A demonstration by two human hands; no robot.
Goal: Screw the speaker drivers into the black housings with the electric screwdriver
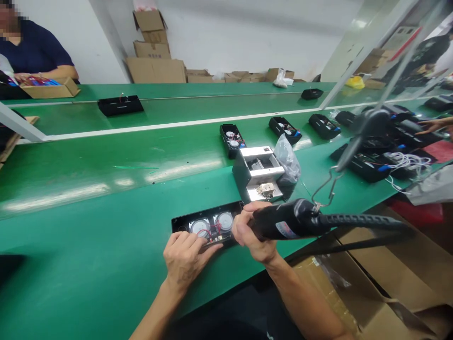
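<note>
A black speaker housing (pixel 207 222) with two round silver drivers lies at the near edge of the green belt (pixel 88 226). My left hand (pixel 186 257) rests on its front edge, fingers pressed together on the housing. My right hand (pixel 251 233) is wrapped round a black electric screwdriver (pixel 286 221), which lies nearly level with its tip hidden over the housing's right end. A thick cable (pixel 361 221) and a wire hook (pixel 327 186) trail from the tool's rear.
Behind the housing sits a small metal tray (pixel 260 172) with a clear bag (pixel 287 158). More black housings (pixel 231 139) lie along the belt. A person in dark blue sits far left by a cardboard box (pixel 51 89). Open cartons (pixel 371 288) stand at my right.
</note>
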